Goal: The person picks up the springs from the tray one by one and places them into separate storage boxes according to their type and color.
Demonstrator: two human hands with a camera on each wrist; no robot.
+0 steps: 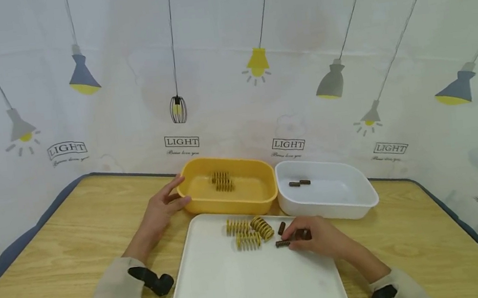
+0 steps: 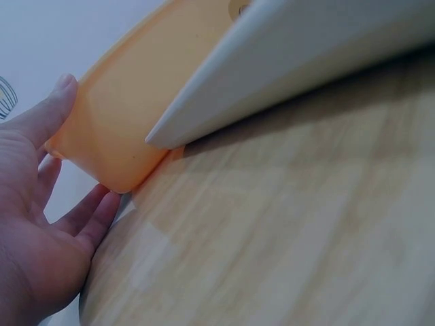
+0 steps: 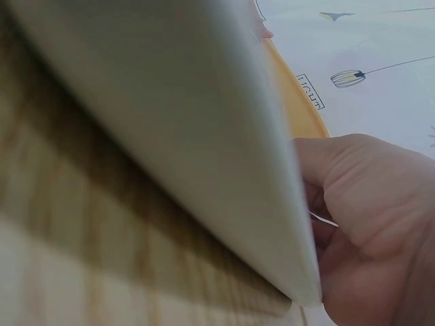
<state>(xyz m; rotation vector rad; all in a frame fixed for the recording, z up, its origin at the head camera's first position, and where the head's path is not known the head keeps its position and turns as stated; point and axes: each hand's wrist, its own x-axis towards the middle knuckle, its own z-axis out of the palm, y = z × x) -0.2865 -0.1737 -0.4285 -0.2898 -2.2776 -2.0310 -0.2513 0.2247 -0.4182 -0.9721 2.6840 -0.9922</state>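
On the white tray [image 1: 259, 284] lie several yellow coil springs [image 1: 248, 240] and some small dark brown springs [image 1: 282, 228]. My right hand [image 1: 320, 238] is over the tray's right side, thumb and index finger pinching the right end of a small dark spring [image 1: 282, 244]. More dark pieces show partly under that hand. In the right wrist view the tray's edge hides the fingertips of the right hand [image 3: 374, 217]. My left hand [image 1: 159, 212] touches the left end of the yellow bin [image 1: 232, 206], its fingers spread along the wall, as the left wrist view of the left hand [image 2: 41, 224] also shows.
Two yellow springs [image 1: 222, 181] lie inside the yellow bin. Beside it stands a white bin [image 1: 325, 208] holding two dark springs [image 1: 299, 183]. Both bins sit behind the tray on the wooden table [image 1: 58, 268], against a lamp-patterned backdrop [image 1: 221, 72].
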